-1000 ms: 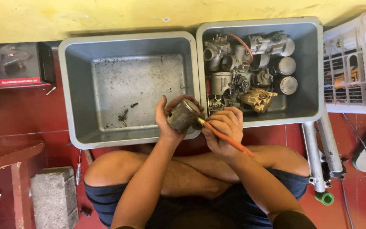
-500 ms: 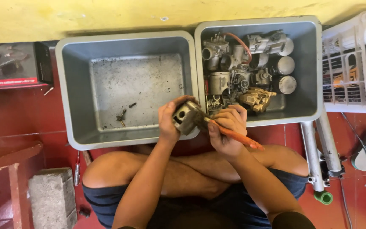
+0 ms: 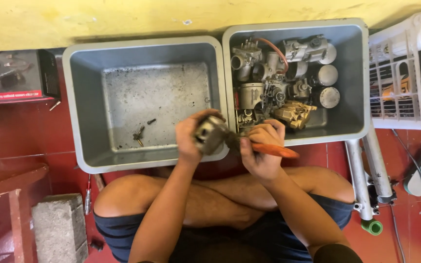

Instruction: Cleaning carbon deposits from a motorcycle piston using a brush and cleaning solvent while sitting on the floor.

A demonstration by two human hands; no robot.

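The left hand [image 3: 191, 139] and right hand [image 3: 261, 151] meet over the near rims of two grey plastic tubs. The nearly bare tub [image 3: 81, 112] lies beyond and left of the left hand; the tub of metal carburettor parts [image 3: 352, 73] lies beyond the right hand. Between the hands sits a grey metal carburettor body [image 3: 210, 135]. An orange-handled screwdriver [image 3: 274, 150] juts right from the right hand. A white plastic crate [image 3: 395, 73] stands far right.
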